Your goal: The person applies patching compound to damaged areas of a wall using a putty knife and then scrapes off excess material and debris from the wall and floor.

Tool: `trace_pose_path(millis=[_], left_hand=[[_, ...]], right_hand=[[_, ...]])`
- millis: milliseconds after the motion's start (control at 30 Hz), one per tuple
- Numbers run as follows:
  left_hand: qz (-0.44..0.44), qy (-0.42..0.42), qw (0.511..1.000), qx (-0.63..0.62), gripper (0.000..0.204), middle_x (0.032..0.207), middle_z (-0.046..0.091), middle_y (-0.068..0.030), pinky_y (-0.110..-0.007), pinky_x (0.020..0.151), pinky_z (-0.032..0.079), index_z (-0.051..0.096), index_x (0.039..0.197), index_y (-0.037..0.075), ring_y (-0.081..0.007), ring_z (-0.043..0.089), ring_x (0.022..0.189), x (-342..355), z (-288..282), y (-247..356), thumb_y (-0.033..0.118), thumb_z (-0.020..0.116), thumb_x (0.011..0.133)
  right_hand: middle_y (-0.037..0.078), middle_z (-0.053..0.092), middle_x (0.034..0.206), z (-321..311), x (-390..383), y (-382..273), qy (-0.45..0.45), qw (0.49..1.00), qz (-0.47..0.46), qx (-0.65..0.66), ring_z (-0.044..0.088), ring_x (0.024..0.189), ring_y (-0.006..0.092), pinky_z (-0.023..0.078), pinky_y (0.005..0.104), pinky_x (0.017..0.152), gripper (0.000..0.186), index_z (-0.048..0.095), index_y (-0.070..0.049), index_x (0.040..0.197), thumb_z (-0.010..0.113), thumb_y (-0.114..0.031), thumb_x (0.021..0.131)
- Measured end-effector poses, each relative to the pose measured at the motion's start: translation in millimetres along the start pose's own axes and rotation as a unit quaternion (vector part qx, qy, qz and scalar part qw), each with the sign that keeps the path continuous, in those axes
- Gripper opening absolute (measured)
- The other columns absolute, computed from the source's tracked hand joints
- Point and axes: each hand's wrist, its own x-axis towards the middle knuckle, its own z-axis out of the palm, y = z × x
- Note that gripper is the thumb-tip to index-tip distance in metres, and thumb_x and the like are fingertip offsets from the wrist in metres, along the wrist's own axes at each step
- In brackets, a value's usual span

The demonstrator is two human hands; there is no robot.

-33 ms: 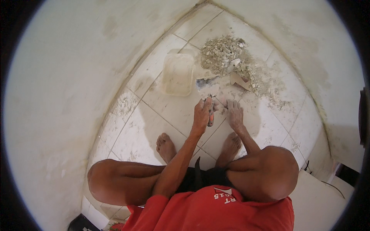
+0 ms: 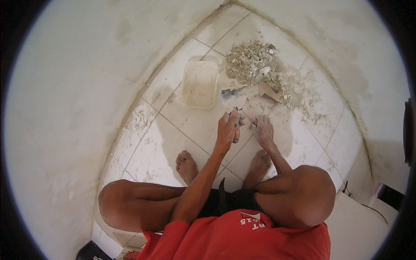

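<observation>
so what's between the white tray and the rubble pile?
In the head view, mostly bare dusty tile floor separates the white tray from the rubble pile. The trowel blade, held by the left hand, sits just below that gap.

A person squats barefoot, knees spread wide, both forearms reaching forward between them. The left hand (image 2: 227,129) is curled closed in a grip, knuckles up. The right hand (image 2: 263,131) sits just beside it, palm down, fingers (image 2: 256,120) bent and pointing to the far side.
</observation>
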Motion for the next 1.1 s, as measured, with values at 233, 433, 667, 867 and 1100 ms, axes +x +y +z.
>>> trace_pose_path(millis=[233,433,667,867,1100], left_hand=[[0.009,0.007,0.994,0.107,0.048,0.076,0.059,-0.0053,-0.028,0.072,0.05,0.062,0.1,-0.003,-0.0137,0.057,0.071,11,-9,-7,0.043,0.048,0.103],[0.089,0.019,0.984,0.154,0.03,0.087,0.061,-0.0089,-0.033,0.076,0.049,0.057,0.109,-0.003,-0.0195,0.061,0.085,12,-15,-27,0.025,0.045,0.102],[0.094,-0.003,0.99,0.106,0.024,0.102,0.061,-0.0108,-0.035,0.082,0.048,0.054,0.116,-0.002,-0.0207,0.058,0.091,3,-5,-22,0.015,0.049,0.099],[0.134,0.025,0.958,0.253,0.03,0.082,0.057,-0.0078,-0.037,0.074,0.048,0.057,0.108,-0.001,-0.0221,0.06,0.082,-4,8,3,0.027,0.049,0.103],[0.008,0.038,0.974,0.225,0.032,0.077,0.057,-0.0128,-0.039,0.068,0.045,0.054,0.106,-0.005,-0.0237,0.056,0.071,2,-19,-8,0.026,0.045,0.104]], right_hand=[[0.003,0.053,0.069,-92,-14,-37,-0.07,0.663,0.28,0.691,0.051,0.05,0.0135,0.043,0.0284,0.045,0.018,0.053,-0.007,0.102,0.053,-0.025,0.101],[0.001,0.048,0.056,-130,14,-101,-0.291,0.455,0.237,0.807,0.046,0.043,0.0086,0.034,0.0237,0.038,0.024,0.05,-0.01,0.095,0.045,-0.031,0.105],[-0.002,0.044,0.053,-122,18,-107,-0.255,0.337,0.222,0.879,0.038,0.039,0.0081,0.031,0.0228,0.037,0.028,0.05,-0.012,0.094,0.041,-0.037,0.105],[-0.004,0.043,0.054,-101,28,-84,-0.202,0.312,0.25,0.894,0.039,0.04,0.0073,0.031,0.0234,0.037,0.027,0.051,-0.013,0.09,0.042,-0.033,0.105],[0.0,0.047,0.056,-111,15,-97,-0.231,0.427,0.306,0.819,0.041,0.04,0.0116,0.034,0.0273,0.038,0.029,0.051,-0.011,0.082,0.047,-0.032,0.101]])
